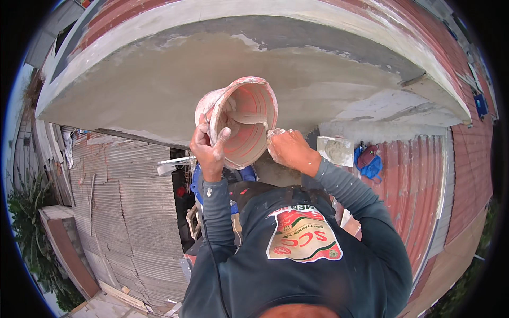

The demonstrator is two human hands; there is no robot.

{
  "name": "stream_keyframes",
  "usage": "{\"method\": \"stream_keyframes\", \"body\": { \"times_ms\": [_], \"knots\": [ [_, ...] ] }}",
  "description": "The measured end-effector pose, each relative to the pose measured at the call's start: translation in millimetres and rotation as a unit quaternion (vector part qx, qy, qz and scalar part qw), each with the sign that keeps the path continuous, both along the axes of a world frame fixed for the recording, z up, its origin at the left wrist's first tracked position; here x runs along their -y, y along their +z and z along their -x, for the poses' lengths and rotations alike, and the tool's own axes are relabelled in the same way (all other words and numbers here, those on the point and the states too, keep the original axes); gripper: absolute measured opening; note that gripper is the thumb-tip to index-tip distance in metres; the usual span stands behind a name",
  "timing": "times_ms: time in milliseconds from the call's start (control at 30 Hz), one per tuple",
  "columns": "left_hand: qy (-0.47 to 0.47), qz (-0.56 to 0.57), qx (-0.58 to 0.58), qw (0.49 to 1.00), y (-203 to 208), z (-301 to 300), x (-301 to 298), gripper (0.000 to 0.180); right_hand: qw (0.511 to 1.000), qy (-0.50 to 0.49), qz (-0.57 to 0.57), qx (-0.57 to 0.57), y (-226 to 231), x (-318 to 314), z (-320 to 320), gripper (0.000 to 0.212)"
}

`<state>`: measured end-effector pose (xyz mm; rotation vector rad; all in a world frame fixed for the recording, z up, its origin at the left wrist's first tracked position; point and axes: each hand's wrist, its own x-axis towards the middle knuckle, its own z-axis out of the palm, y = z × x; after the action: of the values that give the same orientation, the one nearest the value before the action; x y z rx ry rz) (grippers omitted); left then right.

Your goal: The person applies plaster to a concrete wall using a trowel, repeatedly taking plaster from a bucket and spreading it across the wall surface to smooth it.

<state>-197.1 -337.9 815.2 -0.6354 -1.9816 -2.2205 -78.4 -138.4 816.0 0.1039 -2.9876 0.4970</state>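
Observation:
A bucket [245, 124], pinkish red and smeared with pale plaster, is tipped so its mouth faces me. My left hand [211, 148] grips its left side, with the thumb at the rim and fingers around the outer wall. At the right rim my right hand [291, 150] is closed, its knuckles whitened with plaster. A flat, plaster-coated blade [250, 118] lies across the inside of the bucket and reaches toward that fist. Its handle is hidden by the fingers. Wet-looking plaster clings to the bucket's inner left wall.
A grey plastered slab [159, 79] spreads beyond the bucket. Right of my right hand is a square plaster-smeared board [335, 151], beside a blue and maroon bundle [368, 160]. Corrugated roofing [127, 212] lies lower left, reddish sheets [411, 196] to the right. A dark cord [214, 265] hangs along my left arm.

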Motion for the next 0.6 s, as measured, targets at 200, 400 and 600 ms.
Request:
{"method": "stream_keyframes", "body": {
  "times_ms": [200,400,600],
  "knots": [
    [-0.015,-0.026,0.034,0.999,11.1,-11.0,-7.4,0.031,1.000,-0.009,-0.003,0.006,-6.9,8.5,2.6,0.014],
    [-0.003,0.030,-0.077,0.997,24.4,-14.2,-11.3,0.027,0.997,-0.038,0.071,0.010,13.7,-1.3,2.1,0.014],
    [-0.030,0.036,-0.185,0.982,53.0,-18.8,-12.9,0.032,0.992,0.013,0.107,0.059,45.7,-29.2,9.5,0.019]
  ]
}}
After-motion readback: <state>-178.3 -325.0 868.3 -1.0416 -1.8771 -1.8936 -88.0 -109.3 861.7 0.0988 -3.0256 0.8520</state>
